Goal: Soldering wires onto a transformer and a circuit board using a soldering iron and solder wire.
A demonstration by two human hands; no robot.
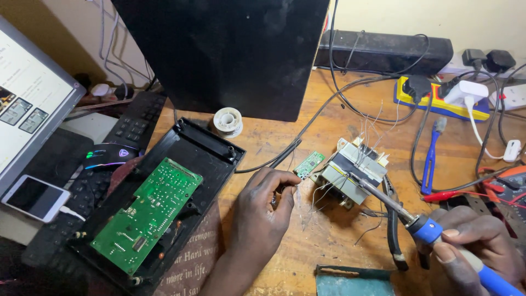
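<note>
the left hand (262,205) sits just below the middle of the wooden desk (329,241), its fingertips pressed together and pinching what looks like a thin wire end beside a small green circuit board (309,164), which stands at about one o'clock from the hand. whether the fingers touch the small board itself cannot be told.

the right hand (474,244) is at the four o'clock corner of the view, closed around the blue handle of a soldering iron (405,214). the iron's metal shaft slants toward ten o'clock, and its tip rests on top of a grey transformer (350,172) with fine bare wires rising from it. the transformer lies just right of the small board, between the two hands.

at eight o'clock from the left hand, an open black casing (216,148) holds a large green circuit board (148,214). a reel of solder wire (227,120) sits at eleven o'clock from the left hand, just beyond the casing's far edge. a dark upright panel (230,49) fills the twelve o'clock area. pliers with black handles (392,225) lie just below the transformer. a blue-handled screwdriver (430,159) lies at two o'clock from the transformer, near a yellow and blue power strip (433,101). a phone (34,197) and a lit mouse (109,153) rest at nine o'clock.
</note>
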